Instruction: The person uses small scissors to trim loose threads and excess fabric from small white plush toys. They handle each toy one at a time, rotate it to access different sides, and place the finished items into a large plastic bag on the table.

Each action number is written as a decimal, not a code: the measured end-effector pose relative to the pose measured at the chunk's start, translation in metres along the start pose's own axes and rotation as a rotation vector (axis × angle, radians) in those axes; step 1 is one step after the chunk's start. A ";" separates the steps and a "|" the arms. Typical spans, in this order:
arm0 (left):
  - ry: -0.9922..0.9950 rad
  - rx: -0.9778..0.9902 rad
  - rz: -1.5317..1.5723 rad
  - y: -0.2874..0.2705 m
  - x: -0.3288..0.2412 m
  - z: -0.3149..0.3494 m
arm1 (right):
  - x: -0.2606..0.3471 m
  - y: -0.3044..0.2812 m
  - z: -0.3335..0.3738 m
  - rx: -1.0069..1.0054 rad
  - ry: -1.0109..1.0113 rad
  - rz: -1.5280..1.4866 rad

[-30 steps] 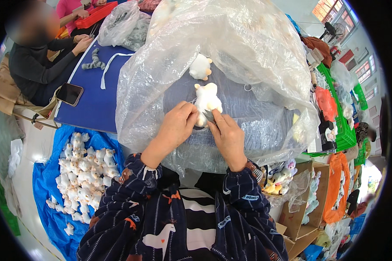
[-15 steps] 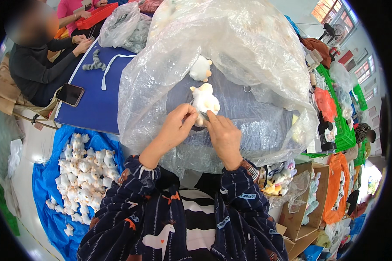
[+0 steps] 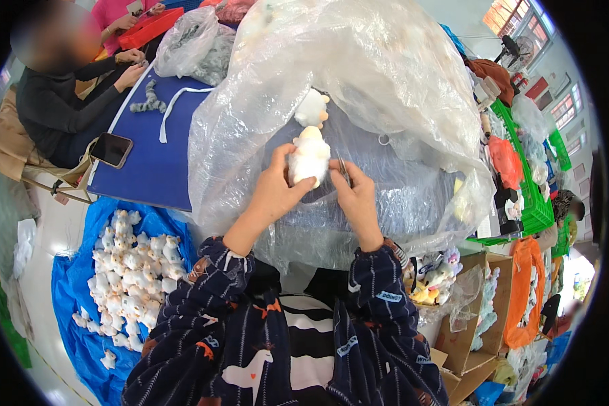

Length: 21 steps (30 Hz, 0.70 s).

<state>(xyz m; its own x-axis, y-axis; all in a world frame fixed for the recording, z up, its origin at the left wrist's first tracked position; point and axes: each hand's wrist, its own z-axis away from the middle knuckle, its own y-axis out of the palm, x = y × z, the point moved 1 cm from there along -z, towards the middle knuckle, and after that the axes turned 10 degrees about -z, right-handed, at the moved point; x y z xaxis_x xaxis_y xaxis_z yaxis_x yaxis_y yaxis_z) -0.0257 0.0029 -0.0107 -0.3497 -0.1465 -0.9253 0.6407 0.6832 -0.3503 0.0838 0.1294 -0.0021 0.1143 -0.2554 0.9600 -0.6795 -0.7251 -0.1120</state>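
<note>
My left hand [image 3: 275, 184] grips a small white plush toy [image 3: 309, 161] with a cream head by its side, thumb across its lower end. Just right of the toy is my right hand [image 3: 354, 197], fingers curled round a slim metal tool [image 3: 345, 170]. Most of that tool is hidden, so its kind is unclear. Beyond the held toy lies a second white plush toy [image 3: 311, 108] with peach-coloured feet, on the plastic-covered table. A large clear plastic bag [image 3: 230, 135] spreads around both toys and rises behind them.
Many white plush toys [image 3: 125, 284] lie on a blue sheet [image 3: 68, 298] at the lower left. A phone [image 3: 110, 149], grey striped plush piece [image 3: 148, 99] and white strip [image 3: 168, 120] rest on the blue table. A co-worker [image 3: 64, 111] sits left. Cardboard boxes [image 3: 463, 338] stand right.
The held toy has been turned and sits nearer the left hand. My left hand has gone from a pinch to a grip round its body; my right hand has drawn away to the right.
</note>
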 end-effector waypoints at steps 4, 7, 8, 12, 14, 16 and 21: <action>0.007 -0.015 0.329 -0.004 0.008 -0.004 | 0.014 0.006 0.019 0.000 -0.061 0.087; -0.014 0.072 0.298 -0.005 0.009 -0.004 | 0.017 0.022 0.025 0.017 -0.419 0.288; -0.040 0.080 0.301 -0.005 0.009 -0.003 | 0.015 0.024 0.027 0.001 -0.402 0.359; -0.167 0.065 0.462 -0.008 0.012 -0.001 | 0.014 0.025 0.024 0.016 -0.341 0.275; -0.190 0.081 0.433 -0.009 0.007 -0.001 | 0.009 0.021 0.025 -0.002 -0.154 0.164; -0.234 0.186 0.462 -0.015 -0.005 0.003 | 0.012 0.016 0.030 0.024 -0.021 0.017; 0.099 0.220 0.624 -0.032 -0.010 0.021 | 0.053 -0.016 0.022 0.228 0.275 -0.237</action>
<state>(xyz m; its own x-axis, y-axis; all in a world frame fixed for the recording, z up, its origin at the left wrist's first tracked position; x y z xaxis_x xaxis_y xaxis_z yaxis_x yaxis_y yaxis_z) -0.0284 -0.0323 0.0070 0.0777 0.3022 -0.9501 0.8640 0.4552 0.2155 0.1166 0.1137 0.0447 0.0296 0.0923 0.9953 -0.4765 -0.8740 0.0952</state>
